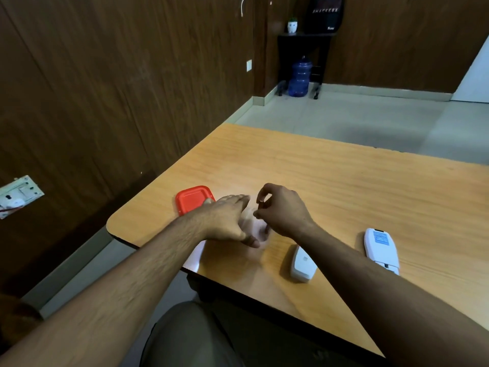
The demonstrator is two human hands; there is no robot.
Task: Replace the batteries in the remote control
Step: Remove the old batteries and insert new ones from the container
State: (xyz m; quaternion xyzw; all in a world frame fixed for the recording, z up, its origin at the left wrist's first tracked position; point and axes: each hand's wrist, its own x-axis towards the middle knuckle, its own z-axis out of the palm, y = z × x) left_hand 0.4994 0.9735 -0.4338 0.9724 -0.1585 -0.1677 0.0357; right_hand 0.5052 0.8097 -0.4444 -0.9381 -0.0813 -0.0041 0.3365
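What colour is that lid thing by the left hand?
Red; the lid shows in the head view.

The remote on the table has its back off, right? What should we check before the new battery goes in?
1. Remote lies back up on the table: ok.
2. Battery bay open: ok; its cover lies beside it.
3. Bay emptied of old batteries: cannot tell.
4. Right hand pinches a small thing, perhaps a battery: cannot tell, too small.
5. Left hand holds nothing, fingers straight: ok.
6. Red lid clear of the remote: ok.
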